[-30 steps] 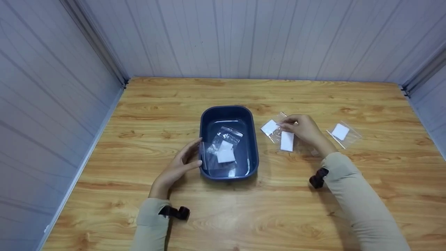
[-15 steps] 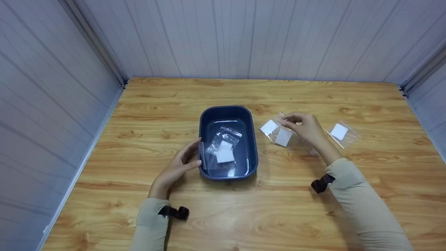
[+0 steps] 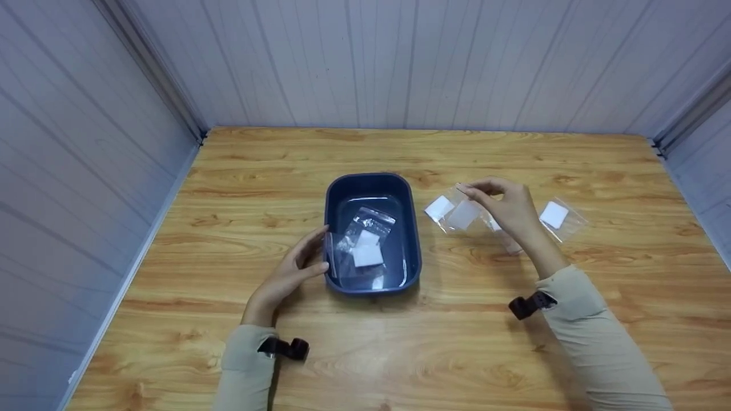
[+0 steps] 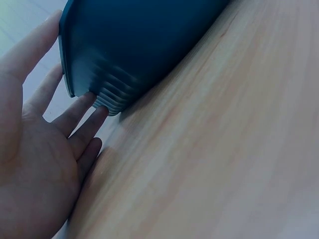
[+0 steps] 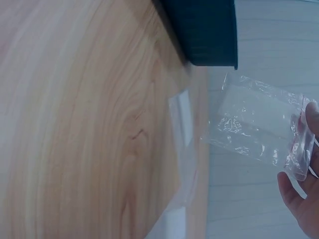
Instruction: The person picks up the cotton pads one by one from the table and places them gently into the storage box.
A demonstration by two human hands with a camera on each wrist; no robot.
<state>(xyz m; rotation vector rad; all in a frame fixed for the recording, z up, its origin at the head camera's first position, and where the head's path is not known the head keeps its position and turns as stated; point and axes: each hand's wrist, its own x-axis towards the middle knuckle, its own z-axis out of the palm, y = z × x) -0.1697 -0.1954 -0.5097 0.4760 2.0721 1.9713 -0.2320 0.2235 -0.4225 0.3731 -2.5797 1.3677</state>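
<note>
My right hand [image 3: 513, 210] pinches a small clear zip bag [image 3: 464, 214] by its edge, with a white square inside; in the right wrist view this bag [image 5: 256, 119] hangs above the tabletop. It overlaps another zip bag [image 3: 440, 209] lying on the table. My left hand [image 3: 287, 275] is at the left side of a dark blue plastic basin [image 3: 416, 251], thumb and index finger by the rim. The left wrist view has the fingers [image 4: 79, 112] extended along the ribbed outer wall. Two overlapping zip bags with white squares [image 3: 368, 256] lie in the basin.
More zip bags rest on the wooden table [image 3: 365, 354]: one at the right [image 3: 554, 215], and others [image 3: 510, 242] partly hidden under my right wrist. Pale panel walls [image 3: 377, 63] enclose the table at the back and sides.
The right hand has risen a little and shifted right, lifting and tilting the zip bag it pinches. More bags have come into sight beneath the hand. The left hand and basin stay put.
</note>
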